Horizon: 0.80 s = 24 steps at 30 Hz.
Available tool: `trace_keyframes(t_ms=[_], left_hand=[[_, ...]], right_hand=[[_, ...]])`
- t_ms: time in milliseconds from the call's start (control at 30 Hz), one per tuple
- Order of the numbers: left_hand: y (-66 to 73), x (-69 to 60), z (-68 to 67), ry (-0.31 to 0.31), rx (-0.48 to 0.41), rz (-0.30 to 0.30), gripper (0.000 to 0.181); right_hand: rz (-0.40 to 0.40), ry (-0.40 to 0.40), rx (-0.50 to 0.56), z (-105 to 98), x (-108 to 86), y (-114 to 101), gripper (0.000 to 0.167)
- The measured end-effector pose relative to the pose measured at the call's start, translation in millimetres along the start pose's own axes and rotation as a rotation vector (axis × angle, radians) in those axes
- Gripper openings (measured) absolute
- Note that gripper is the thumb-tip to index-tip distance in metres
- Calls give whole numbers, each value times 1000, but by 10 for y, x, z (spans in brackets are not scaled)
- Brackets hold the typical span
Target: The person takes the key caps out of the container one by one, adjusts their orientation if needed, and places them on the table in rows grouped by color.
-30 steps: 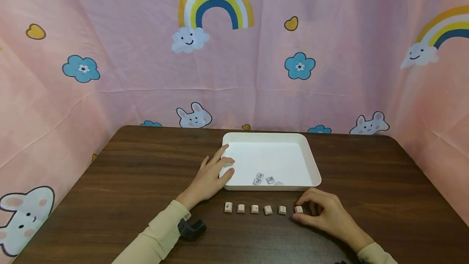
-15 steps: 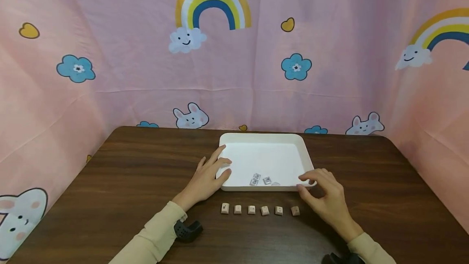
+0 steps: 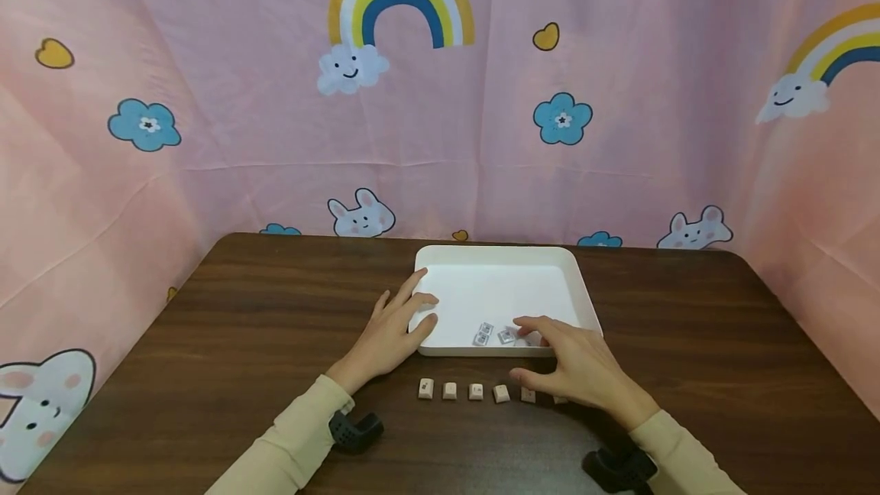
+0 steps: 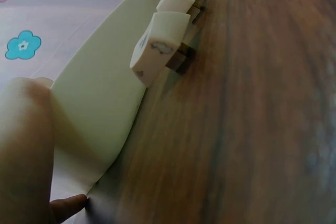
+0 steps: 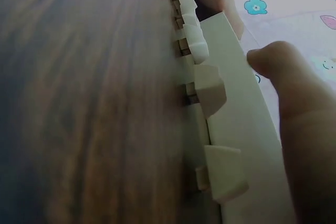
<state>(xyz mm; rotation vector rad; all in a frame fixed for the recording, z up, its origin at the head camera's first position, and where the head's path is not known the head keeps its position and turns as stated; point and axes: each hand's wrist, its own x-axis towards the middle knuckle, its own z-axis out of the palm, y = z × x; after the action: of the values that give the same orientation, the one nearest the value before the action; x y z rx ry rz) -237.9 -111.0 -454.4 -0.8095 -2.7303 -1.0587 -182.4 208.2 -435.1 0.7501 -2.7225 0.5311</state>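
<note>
The left hand (image 3: 385, 336), fingers spread, rests on the left rim of the white tray (image 3: 509, 289). The right hand (image 3: 584, 365), well apart from it, holds nothing: its index finger reaches over the tray's near wall beside the clear square pieces (image 3: 483, 334), its thumb stands apart. 6 cream keycaps (image 3: 476, 392) stand in a row just before the tray, the 2 rightmost partly hidden by the right hand.

Pink cartoon backdrop (image 3: 440, 128); brown table (image 3: 302, 304)
</note>
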Motion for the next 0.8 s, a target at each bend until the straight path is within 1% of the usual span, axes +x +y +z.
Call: trace_keyframes(t_ms=[233, 367, 433, 533, 633, 733, 800], left_hand=[[12, 0, -4, 5, 6, 11, 32], [11, -5, 3, 5, -7, 5, 31], [14, -7, 0, 4, -10, 3, 31], [20, -4, -4, 5, -7, 7, 31], [21, -3, -9, 8, -3, 11, 32], [21, -2, -15, 10, -2, 14, 32], [21, -1, -18, 11, 1, 15, 32]], right_hand=[[-64, 36, -6, 19, -11, 5, 44], [-91, 46, 36, 32, -25, 22, 33], [-110, 58, 102, 30, -27, 44, 26], [-149, 75, 268, 8, -21, 90, 16], [-184, 100, 433, -23, -5, 134, 15], [-215, 141, 513, -48, 8, 166, 18], [-210, 156, 537, -59, 13, 181, 19]])
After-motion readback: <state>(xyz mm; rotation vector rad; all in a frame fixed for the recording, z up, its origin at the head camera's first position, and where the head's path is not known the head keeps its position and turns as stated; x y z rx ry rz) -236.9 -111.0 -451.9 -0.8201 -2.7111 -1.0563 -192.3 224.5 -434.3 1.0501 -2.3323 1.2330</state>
